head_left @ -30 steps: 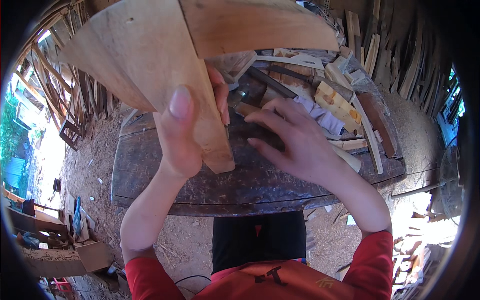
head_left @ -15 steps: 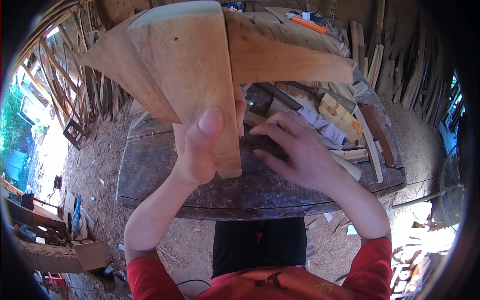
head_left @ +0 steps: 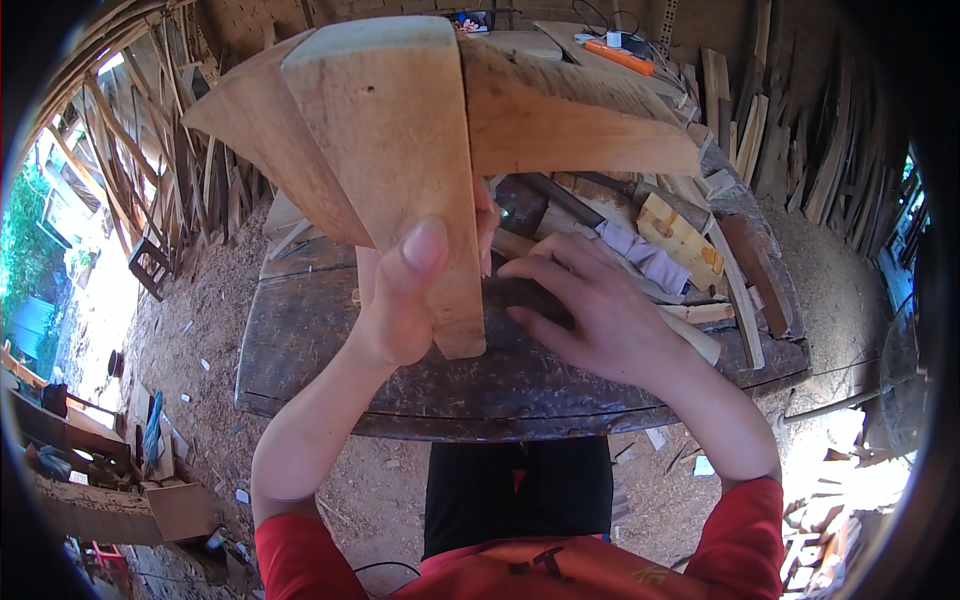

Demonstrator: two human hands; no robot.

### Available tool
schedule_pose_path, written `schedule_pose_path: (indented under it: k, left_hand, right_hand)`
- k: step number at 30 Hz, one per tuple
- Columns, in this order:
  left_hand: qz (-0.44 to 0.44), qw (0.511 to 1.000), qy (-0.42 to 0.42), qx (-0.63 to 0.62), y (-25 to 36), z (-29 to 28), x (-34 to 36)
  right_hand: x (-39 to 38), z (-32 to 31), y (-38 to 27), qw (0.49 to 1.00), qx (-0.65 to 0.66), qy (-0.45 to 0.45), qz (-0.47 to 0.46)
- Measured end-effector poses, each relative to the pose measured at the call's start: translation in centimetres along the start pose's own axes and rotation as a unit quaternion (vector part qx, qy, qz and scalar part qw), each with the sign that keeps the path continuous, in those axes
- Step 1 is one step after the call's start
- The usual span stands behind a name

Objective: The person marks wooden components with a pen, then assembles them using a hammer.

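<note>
My left hand (head_left: 408, 285) grips a large light-brown wooden piece (head_left: 390, 140) by its narrow lower end, thumb on the near face and the other fingers mostly hidden behind it. The piece is raised above the workbench (head_left: 330, 335). It has a tapering middle board with a small dark spot, a broad flaring board to the left and a long arm reaching right. My right hand (head_left: 600, 310) hovers over the bench just right of the piece, apart from it, fingers curved and spread with nothing seen in them.
On the bench's right lie a pale wood block (head_left: 680, 240), a crumpled light cloth (head_left: 645, 255), a mallet-like dark tool (head_left: 522, 205) and thin strips. An orange power strip (head_left: 620, 57) sits at the back. Long boards (head_left: 750, 140) lean along the walls, and shavings cover the floor.
The wooden piece in my left hand has shifted slightly down and to the right, tilting a little. My right hand has stayed nearly in place.
</note>
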State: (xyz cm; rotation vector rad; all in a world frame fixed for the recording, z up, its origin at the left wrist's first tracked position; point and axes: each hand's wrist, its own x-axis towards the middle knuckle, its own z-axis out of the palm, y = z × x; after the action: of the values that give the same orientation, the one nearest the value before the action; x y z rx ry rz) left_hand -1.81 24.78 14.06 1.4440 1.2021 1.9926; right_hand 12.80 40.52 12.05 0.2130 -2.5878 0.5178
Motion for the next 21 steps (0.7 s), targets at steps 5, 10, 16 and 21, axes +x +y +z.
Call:
schedule_pose_path:
  k: [5, 10, 16, 21]
  left_hand:
    - [0.014, 1.000, 0.009, -0.005, -0.13, 0.15, 0.04]
    - [0.012, 1.000, 0.008, -0.005, -0.15, 0.23, 0.03]
    - [0.017, 1.000, 0.008, -0.007, -0.18, 0.29, 0.01]
    - [0.022, 0.999, 0.029, -0.011, -0.28, 0.41, -0.09]
  right_hand:
    - [0.03, -0.08, -0.13, 1.000, -0.009, -0.002, 0.010]
    - [0.10, -0.10, -0.19, 1.000, -0.007, -0.004, 0.010]
    - [0.15, 0.01, -0.16, 1.000, -0.007, -0.002, 0.005]
    - [0.22, 0.01, -0.24, 1.000, -0.001, -0.007, 0.001]
